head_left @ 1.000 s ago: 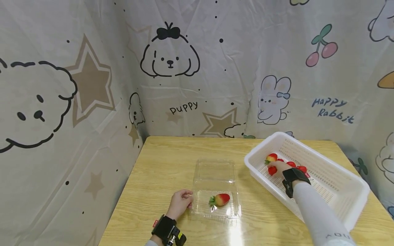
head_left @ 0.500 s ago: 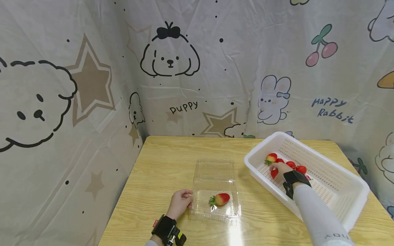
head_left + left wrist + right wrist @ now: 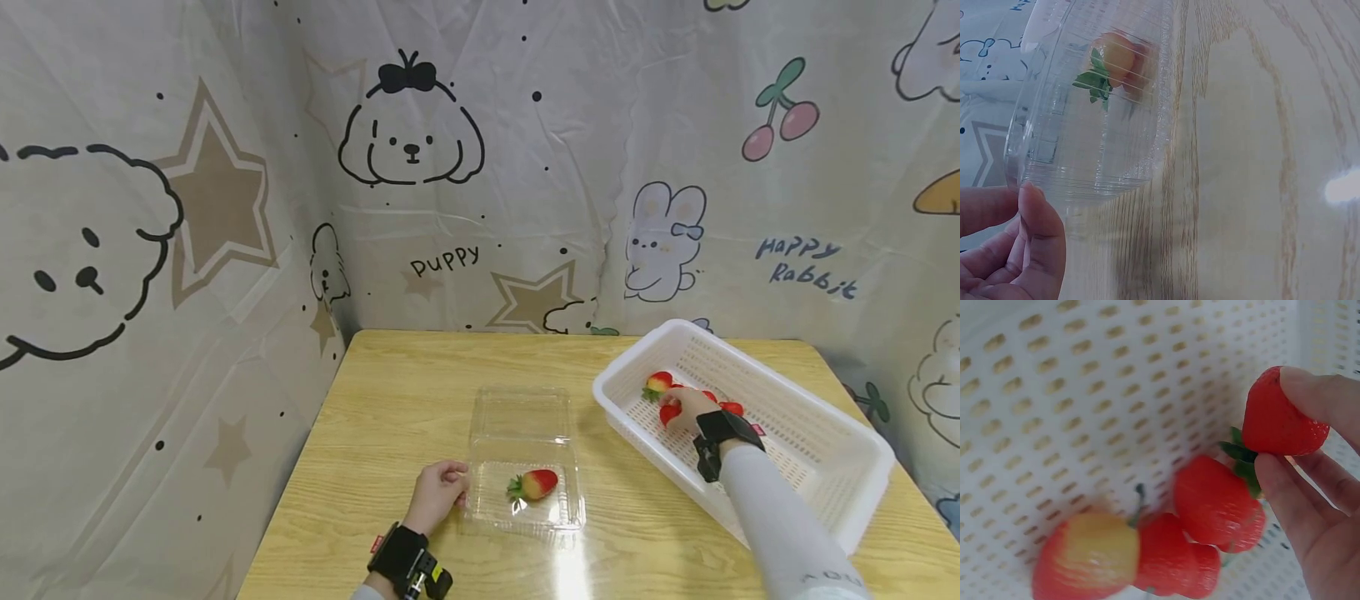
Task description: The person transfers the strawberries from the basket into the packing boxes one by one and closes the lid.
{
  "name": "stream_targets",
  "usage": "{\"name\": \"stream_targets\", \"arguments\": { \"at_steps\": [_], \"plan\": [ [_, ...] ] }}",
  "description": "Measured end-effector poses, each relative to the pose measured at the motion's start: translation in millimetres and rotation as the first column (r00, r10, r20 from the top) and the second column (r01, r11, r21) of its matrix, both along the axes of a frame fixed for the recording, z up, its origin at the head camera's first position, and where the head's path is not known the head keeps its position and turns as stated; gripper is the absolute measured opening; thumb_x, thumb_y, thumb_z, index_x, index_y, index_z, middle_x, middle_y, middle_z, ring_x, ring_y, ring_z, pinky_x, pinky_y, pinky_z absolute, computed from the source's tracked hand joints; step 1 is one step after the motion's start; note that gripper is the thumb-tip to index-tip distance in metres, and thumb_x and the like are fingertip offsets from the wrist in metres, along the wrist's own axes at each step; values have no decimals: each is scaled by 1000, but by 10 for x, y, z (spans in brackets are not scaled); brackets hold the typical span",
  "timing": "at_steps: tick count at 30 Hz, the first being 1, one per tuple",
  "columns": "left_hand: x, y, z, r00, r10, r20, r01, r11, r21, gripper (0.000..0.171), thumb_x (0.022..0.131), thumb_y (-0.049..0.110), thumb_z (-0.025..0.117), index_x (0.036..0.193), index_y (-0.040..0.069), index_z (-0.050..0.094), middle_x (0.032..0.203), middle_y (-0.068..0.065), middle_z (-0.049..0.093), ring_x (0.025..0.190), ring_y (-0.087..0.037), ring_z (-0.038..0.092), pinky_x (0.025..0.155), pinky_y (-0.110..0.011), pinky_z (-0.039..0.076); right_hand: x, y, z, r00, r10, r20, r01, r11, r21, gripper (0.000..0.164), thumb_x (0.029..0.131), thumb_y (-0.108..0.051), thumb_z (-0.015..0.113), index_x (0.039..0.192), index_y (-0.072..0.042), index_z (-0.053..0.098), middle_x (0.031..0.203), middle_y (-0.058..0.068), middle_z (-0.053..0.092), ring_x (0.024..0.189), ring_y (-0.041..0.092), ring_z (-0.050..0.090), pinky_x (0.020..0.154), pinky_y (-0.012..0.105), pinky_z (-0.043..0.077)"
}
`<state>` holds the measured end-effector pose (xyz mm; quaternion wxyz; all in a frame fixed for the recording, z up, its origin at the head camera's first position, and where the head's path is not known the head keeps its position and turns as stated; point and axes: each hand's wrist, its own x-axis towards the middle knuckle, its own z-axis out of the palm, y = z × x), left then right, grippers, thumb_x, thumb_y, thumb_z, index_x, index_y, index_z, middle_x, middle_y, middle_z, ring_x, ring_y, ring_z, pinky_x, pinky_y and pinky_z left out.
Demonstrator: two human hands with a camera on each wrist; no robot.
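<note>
My left hand (image 3: 435,498) pinches the left rim of an open clear plastic clamshell box (image 3: 521,521), thumb and index finger meeting at its edge in the left wrist view. One red-and-yellow strawberry (image 3: 538,484) with green leaves lies in the box's near half. Inside the white basket, my right hand (image 3: 692,408) holds a red strawberry (image 3: 1279,419) between thumb and fingers, its leaves pointing down-left in the right wrist view. Beside it lie several more strawberries, among them a red-and-yellow one (image 3: 1088,556) and a red one (image 3: 1210,500).
The white slotted basket (image 3: 810,379) stands slanted on the right of the wooden table (image 3: 405,375). A patterned cloth (image 3: 525,208) hangs behind and to the left. The box's lid (image 3: 522,412) lies folded back, away from me.
My right hand has shifted slightly to the right within the basket, the red strawberry at its fingers. My left hand and the box have stayed in place.
</note>
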<state>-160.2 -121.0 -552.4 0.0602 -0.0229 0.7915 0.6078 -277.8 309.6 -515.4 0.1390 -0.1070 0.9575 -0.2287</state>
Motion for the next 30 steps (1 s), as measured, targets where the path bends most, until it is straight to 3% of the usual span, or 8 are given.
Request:
{"name": "stream_targets", "arguments": {
  "at_steps": [8,13,20,25,30],
  "plan": [
    [-5,-4,-6,1000,5,-5,-5,1000,2,21,81,-6,57,100,-17,57,66,-2,51,52,-8,54,49,-27,53,-72,-60,391,989,29,-144,-37,998,-57,34,74,-3,72,104,4,58,92,17,57,83,30,52,75,43,48],
    [14,5,24,1000,6,3,-6,1000,8,22,82,-4,57,101,-16,57,67,-2,51,52,-8,54,50,-27,53,-78,-173,731,960,72,-271,-104,989,-105,33,76,0,70,105,7,57,95,20,58,85,32,53,76,46,50],
    [29,7,44,1000,6,5,-6,1000,8,22,83,-3,58,101,-16,57,67,-2,51,52,-8,54,50,-29,53,32,-531,1143,931,126,-341,-184,973,-143,37,80,-1,66,115,5,55,105,21,56,94,34,54,80,47,49],
    [17,3,32,1000,12,6,-13,1000,10,21,82,-4,58,100,-16,57,66,-2,51,51,-8,54,50,-30,54,161,-875,1304,902,226,-368,-309,933,-184,37,80,0,66,115,3,55,108,19,54,96,32,55,80,43,52],
    [14,6,18,1000,10,4,-11,1000,13,22,82,-6,56,100,-17,56,66,-2,51,51,-8,53,50,-29,53,282,-1225,1300,852,328,-407,-432,881,-193,35,77,1,69,111,0,57,106,14,54,96,27,55,79,36,54]
  ]
}}
